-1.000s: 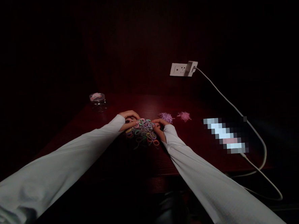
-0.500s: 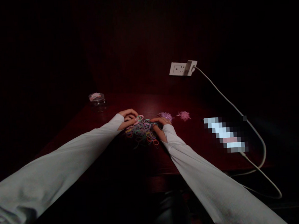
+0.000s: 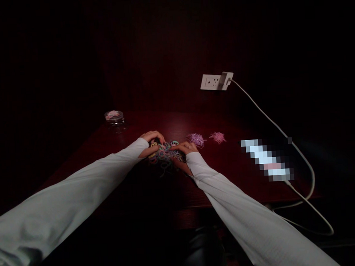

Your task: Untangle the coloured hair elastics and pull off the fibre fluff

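A pile of small multicoloured hair ties (image 3: 163, 153), pastel rings tangled together, lies on the dark red table between my hands. My left hand (image 3: 152, 140) cups the pile's left side, fingers curved over it and thumb apart along the near side. On the other side my right hand (image 3: 183, 152), with a ring on one finger, reaches into the pile, index finger and thumb spread apart. Both hands touch the hair ties, and parts of the fingers are hidden among them. Beyond the right hand sit a purple clump (image 3: 196, 139) and a pink clump (image 3: 218, 137) of thin bands.
A clear round container (image 3: 114, 117) with a pink-patterned lid stands at the back left of the table (image 3: 177, 123). On the right lies a pixelated phone-like device (image 3: 266, 157) with a white cable (image 3: 309, 169) running to a charger in the wall socket (image 3: 213, 82).
My right hand has moved left, further over the hair ties. The pile's right side has shifted left and is more bunched. My left hand stays nearly in place.
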`<action>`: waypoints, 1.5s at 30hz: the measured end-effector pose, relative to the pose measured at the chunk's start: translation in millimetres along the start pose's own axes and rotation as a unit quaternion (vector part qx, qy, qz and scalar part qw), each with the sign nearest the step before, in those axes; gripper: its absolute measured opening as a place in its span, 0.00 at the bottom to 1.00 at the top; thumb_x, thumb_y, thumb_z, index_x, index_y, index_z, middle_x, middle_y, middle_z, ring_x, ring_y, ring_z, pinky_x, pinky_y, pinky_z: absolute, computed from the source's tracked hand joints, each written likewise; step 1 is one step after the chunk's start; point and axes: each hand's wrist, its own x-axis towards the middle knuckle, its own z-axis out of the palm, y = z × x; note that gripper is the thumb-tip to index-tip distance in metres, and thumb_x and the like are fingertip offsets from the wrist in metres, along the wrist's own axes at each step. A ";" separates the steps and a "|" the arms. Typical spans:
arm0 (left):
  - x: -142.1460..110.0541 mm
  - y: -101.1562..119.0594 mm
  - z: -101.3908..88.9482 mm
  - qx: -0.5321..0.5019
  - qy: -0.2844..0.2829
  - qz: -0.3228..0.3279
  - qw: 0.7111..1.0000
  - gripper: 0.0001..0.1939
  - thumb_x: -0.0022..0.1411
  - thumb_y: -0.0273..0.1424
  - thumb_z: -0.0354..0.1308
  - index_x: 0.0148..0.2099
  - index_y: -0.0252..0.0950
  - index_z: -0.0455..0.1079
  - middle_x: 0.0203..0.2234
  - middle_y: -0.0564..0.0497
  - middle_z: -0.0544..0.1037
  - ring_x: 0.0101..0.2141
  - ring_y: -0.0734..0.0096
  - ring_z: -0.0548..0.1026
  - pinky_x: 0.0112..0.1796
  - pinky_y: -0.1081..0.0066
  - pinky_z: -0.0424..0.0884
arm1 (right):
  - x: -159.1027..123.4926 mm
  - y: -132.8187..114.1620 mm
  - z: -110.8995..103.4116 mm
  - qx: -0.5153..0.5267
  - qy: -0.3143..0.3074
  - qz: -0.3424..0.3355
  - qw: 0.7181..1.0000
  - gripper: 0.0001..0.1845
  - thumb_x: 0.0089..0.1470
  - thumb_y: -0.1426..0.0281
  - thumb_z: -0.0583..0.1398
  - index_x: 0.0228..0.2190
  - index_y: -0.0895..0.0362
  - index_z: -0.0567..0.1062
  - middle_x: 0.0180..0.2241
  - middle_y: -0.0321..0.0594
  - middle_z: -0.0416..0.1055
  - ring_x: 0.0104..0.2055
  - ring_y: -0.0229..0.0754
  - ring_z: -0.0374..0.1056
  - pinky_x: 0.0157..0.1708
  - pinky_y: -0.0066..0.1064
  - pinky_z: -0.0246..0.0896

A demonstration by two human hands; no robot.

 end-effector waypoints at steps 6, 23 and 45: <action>-3.8 16.4 -4.6 0.042 -0.003 0.003 0.999 0.11 0.64 0.38 0.52 0.43 0.39 0.71 0.47 0.49 0.79 0.46 0.59 0.72 0.52 0.61 0.60 | 2.4 9.6 7.3 0.030 0.007 0.001 1.000 0.21 0.56 0.65 0.66 0.52 0.47 0.81 0.44 0.42 0.72 0.46 0.47 0.67 0.50 0.38 0.64; -7.8 25.4 -1.2 0.074 -0.017 0.029 0.997 0.11 0.67 0.40 0.56 0.47 0.41 0.74 0.53 0.49 0.77 0.51 0.57 0.67 0.53 0.60 0.57 | 4.2 3.0 6.8 0.075 0.010 -0.003 0.997 0.08 0.57 0.70 0.62 0.38 0.53 0.80 0.39 0.39 0.73 0.39 0.41 0.68 0.43 0.31 0.63; -8.7 30.3 4.6 0.068 -0.011 0.009 0.998 0.26 0.61 0.49 0.65 0.56 0.43 0.70 0.49 0.49 0.78 0.48 0.57 0.71 0.53 0.62 0.60 | 17.5 22.6 20.6 0.224 0.084 0.089 0.967 0.13 0.53 0.55 0.64 0.34 0.51 0.78 0.30 0.37 0.75 0.34 0.43 0.69 0.35 0.32 0.66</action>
